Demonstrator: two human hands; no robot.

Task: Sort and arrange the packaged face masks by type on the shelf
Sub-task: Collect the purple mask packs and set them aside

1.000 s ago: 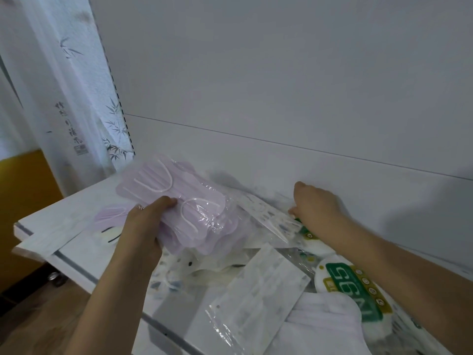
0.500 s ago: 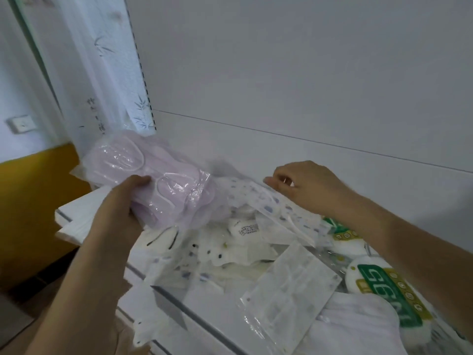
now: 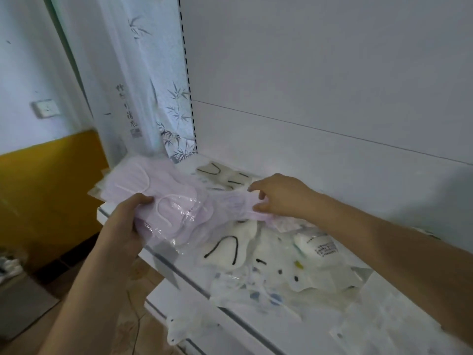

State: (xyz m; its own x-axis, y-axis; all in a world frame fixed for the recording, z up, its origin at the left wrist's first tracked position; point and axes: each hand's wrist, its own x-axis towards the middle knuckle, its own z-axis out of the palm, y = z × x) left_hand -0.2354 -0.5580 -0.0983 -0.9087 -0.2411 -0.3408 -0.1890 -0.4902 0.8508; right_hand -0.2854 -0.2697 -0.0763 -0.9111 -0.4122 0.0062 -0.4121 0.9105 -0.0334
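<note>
Near left, the left hand [image 3: 122, 226] grips a stack of lilac packaged masks [image 3: 163, 201] above the shelf's [image 3: 230, 319] left end. Beyond, the right hand [image 3: 279, 196] pinches 1 lilac pack [image 3: 238, 203] over loose white masks [image 3: 276, 262] strewn along the shelf.

Held mask packets [image 3: 163, 198] left, above the shelf [image 3: 179, 272]; loose packets [image 3: 281, 267] lie right

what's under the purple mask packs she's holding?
Under the purple mask packs: the shelf edge and a white mask with black ear loops. Anything further beneath is covered.
</note>
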